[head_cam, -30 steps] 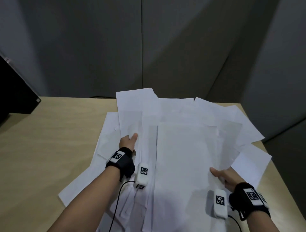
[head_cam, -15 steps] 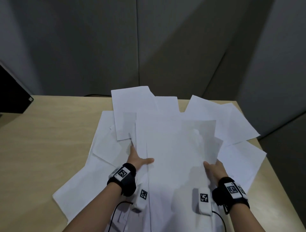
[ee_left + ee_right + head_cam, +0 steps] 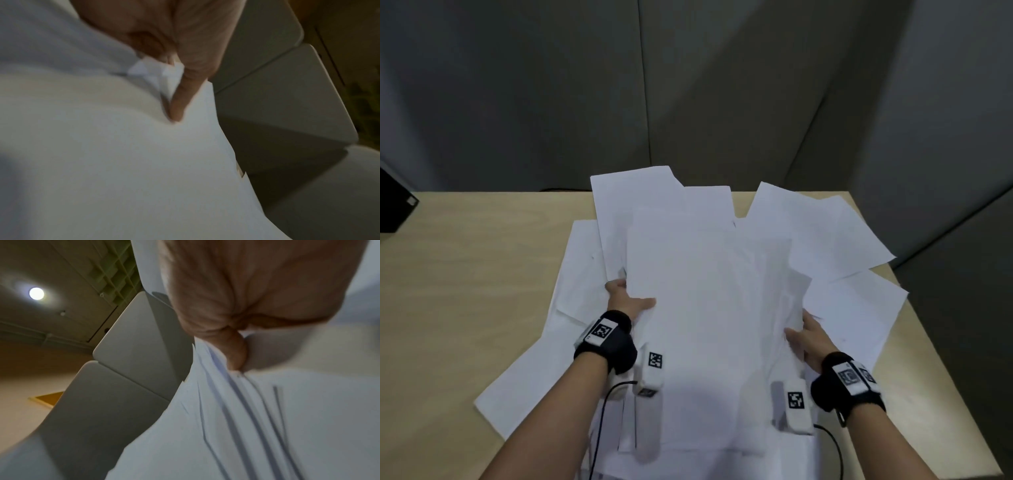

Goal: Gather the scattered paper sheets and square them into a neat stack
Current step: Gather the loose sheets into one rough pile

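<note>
A bundle of several white paper sheets is held up between both hands over the wooden table. My left hand grips its left edge, thumb lying on top of the sheets. In the left wrist view the thumb presses on the bundle. My right hand grips the right edge; in the right wrist view its thumb pinches several fanned sheet edges. More loose sheets lie scattered on the table beneath and around the bundle.
Grey partition panels close the back and right of the table. A dark object sits at the far left edge. Loose sheets reach close to the table's right edge. Bare wood shows on the left.
Both hands have drawn closer together and nearer to me, pulling the sheets between them into a narrower bundle. The sheets at the far right have stayed on the table.
</note>
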A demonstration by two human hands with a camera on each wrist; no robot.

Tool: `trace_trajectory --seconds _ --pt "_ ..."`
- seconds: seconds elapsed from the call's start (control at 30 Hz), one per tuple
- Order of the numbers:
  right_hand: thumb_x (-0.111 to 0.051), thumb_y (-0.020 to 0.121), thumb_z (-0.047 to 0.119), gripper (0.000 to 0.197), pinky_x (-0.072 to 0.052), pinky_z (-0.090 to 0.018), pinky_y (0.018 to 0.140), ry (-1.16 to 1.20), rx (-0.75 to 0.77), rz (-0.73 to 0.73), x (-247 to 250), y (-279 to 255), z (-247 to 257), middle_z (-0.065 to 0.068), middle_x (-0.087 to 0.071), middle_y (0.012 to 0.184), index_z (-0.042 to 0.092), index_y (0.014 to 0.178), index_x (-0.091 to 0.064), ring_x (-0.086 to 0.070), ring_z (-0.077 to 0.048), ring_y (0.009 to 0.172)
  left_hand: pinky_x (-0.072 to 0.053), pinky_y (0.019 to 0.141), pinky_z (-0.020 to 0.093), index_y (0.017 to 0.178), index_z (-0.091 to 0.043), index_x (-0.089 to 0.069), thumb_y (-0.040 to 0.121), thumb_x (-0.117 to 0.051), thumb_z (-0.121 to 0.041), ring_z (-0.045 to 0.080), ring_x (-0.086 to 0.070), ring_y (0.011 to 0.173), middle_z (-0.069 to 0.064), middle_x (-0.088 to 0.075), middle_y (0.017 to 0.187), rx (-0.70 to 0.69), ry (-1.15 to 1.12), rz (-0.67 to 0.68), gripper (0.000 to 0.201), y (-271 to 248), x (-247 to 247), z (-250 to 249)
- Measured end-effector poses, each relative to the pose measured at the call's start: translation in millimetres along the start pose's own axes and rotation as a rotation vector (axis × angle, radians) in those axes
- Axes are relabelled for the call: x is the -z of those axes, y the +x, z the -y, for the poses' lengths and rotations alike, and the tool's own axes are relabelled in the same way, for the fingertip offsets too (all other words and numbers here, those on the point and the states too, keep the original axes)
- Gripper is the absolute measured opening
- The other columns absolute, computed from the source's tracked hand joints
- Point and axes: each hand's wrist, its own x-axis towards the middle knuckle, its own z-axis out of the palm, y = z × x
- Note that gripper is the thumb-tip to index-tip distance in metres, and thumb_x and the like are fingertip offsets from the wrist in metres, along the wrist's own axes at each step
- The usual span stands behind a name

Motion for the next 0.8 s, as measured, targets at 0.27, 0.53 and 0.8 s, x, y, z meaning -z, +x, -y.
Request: trace_trajectory --seconds 0.27,0.53,0.8 --pt "-0.054 0.088 0.003 0.02 -0.046 -0.032 0.078 -0.188 0.108 -0.038 -14 -2 19 -0.008 -0.062 0.105 0.014 0.105 -0.055 -0.058 -0.023 0.09 -0.042 0.103 0.036 0.129 0.0 -0.049 0.079 -0.069 -0.005 0.032 -0.055 0.118 0.017 -0.058 0.128 -0.019 0.289 0.433 0.054 -3 1 -5" --pt "-0.056 0.078 -0.018 0.027 -0.04 -0.014 0.037 -0.114 -0.037 -0.055 -14 9 14 -0.001 -0.062 0.055 0.003 0.094 -0.059 -0.057 -0.008 0.041 -0.047 0.093 0.038 0.117 0.01 -0.053 0.081 -0.066 -0.005 0.041 -0.061 0.107 0.028 -0.06 0.12 -0.017 -0.088 -0.073 0.042 2 8 5" --pt "-0.059 0.079 0.0 0.023 -0.052 -0.047 0.088 -0.193 -0.005 -0.285 2 19 -15 -0.017 -0.066 0.088 -0.002 0.101 -0.067 -0.065 -0.036 0.091 -0.048 0.096 0.05 0.113 0.006 -0.058 0.08 -0.07 -0.018 0.042 -0.062 0.104 0.028 -0.062 0.117 0.03 -0.222 -0.1 0.043 11 46 12"
